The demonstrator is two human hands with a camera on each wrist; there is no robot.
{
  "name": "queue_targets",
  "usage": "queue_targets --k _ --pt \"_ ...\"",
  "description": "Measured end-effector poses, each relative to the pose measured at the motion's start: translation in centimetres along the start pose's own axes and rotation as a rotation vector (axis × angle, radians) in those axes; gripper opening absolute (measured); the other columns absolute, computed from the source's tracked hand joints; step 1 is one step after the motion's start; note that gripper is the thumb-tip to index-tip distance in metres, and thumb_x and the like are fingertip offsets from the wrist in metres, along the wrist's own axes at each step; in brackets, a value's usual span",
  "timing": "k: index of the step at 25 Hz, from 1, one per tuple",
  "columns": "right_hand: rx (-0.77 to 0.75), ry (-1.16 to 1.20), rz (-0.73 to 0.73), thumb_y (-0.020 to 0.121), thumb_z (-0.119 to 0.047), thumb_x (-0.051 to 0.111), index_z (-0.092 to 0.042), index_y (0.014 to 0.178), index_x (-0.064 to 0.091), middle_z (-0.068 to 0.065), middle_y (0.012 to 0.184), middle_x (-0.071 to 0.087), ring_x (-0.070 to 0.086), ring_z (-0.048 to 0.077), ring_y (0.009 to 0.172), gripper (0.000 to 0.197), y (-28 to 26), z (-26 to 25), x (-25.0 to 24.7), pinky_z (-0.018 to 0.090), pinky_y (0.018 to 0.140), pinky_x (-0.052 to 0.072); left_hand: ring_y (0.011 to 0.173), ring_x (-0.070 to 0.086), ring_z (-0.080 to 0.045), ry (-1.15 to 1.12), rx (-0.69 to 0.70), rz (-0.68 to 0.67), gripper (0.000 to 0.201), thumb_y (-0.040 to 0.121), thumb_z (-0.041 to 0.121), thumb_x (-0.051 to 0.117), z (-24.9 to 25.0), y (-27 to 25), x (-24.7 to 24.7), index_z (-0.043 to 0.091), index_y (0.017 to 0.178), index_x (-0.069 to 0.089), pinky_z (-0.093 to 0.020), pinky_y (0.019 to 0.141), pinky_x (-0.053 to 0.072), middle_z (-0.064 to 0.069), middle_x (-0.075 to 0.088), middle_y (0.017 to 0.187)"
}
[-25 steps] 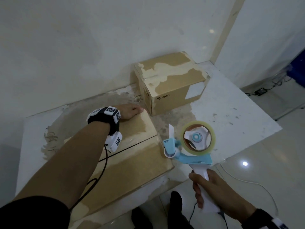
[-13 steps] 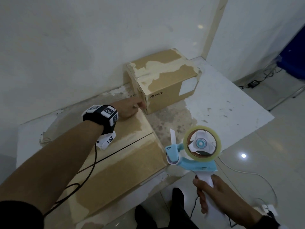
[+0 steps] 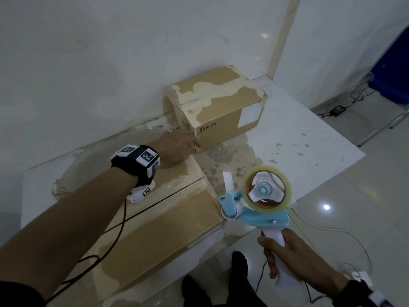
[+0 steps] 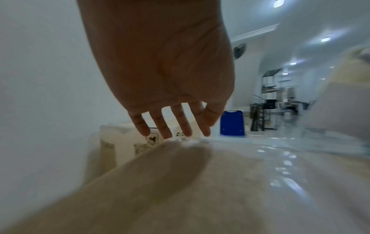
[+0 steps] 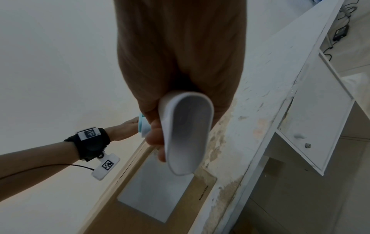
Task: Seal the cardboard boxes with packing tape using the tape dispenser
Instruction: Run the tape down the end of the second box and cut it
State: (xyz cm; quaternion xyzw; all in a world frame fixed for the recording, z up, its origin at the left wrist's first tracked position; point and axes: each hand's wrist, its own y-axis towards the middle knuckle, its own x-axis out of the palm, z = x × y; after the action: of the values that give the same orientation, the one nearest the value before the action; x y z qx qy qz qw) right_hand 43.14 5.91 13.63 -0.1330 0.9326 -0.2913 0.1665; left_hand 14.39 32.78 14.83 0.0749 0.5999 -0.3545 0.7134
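Note:
A large flat cardboard box [image 3: 155, 218] lies at the table's near edge, a dark seam running across its top. A smaller box [image 3: 221, 107] marked PICO stands behind it by the wall. My left hand [image 3: 177, 145] reaches over the flat box's far edge, fingers straight and spread [image 4: 170, 126], their tips at the small box's near corner. My right hand [image 3: 294, 258] grips the white handle [image 5: 186, 131] of a blue tape dispenser [image 3: 261, 196] with a clear tape roll, held in the air off the flat box's right corner. A white tape tab sticks up at its front.
The white table [image 3: 309, 140] has a worn, stained top and ends at a front edge near the dispenser. A white wall runs close behind both boxes. Cables lie on the glossy floor [image 3: 365, 196], and a blue object [image 3: 394, 74] stands at the far right.
My left hand has slid forward from the flat box's top to the small box's corner. The dispenser has dropped slightly lower and nearer in my right hand.

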Motion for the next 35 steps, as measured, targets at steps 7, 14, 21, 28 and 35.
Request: queue_targets --k 7,14,21,28,35 --pt "-0.013 0.003 -0.022 0.097 -0.032 0.052 0.010 0.062 0.055 0.031 0.060 0.063 0.063 0.029 0.054 0.055 -0.3 0.4 0.0 0.027 0.064 0.054 0.129 0.037 -0.014 0.195 0.105 -0.062 0.024 0.092 0.040 0.051 1.4 -1.3 0.8 0.044 0.114 0.058 -0.046 0.106 0.016 0.017 0.055 0.129" --pt "0.041 -0.068 0.014 0.094 -0.026 0.059 -0.007 0.054 0.057 0.007 0.049 0.061 0.062 0.019 0.052 0.045 -3.3 3.0 -0.2 0.024 0.059 0.050 0.128 0.039 -0.015 0.134 0.056 -0.096 0.021 0.088 0.043 0.056 1.1 -0.6 1.2 0.044 0.108 0.058 -0.054 0.110 0.013 0.016 0.057 0.124" --pt "0.031 -0.058 -0.027 0.093 -0.034 0.061 -0.006 0.059 0.056 0.006 0.050 0.062 0.062 0.020 0.052 0.043 -2.8 3.5 1.1 0.031 0.063 0.051 0.127 0.038 -0.017 0.073 0.037 -0.090 0.021 0.089 0.037 0.058 1.6 -0.8 1.0 0.042 0.109 0.059 -0.050 0.107 0.021 0.009 0.053 0.125" --pt "-0.006 -0.188 -0.005 0.092 -0.028 0.064 -0.016 0.072 0.058 -0.003 0.054 0.066 0.060 0.005 0.050 0.024 -2.5 5.2 -0.1 0.020 0.058 0.049 0.125 0.041 -0.018 0.058 0.036 -0.100 0.021 0.090 0.030 0.060 2.5 -1.2 0.5 0.032 0.112 0.061 -0.036 0.094 0.027 0.005 0.054 0.124" --pt "0.085 -0.112 0.035 0.094 -0.021 0.061 0.004 0.061 0.064 0.018 0.059 0.068 0.067 0.034 0.062 0.041 -3.2 7.2 -0.4 0.018 0.059 0.048 0.128 0.041 -0.015 0.080 -0.030 -0.109 0.018 0.086 0.031 0.061 3.2 -1.4 0.4 0.039 0.102 0.062 -0.055 0.114 -0.004 0.011 0.059 0.120"
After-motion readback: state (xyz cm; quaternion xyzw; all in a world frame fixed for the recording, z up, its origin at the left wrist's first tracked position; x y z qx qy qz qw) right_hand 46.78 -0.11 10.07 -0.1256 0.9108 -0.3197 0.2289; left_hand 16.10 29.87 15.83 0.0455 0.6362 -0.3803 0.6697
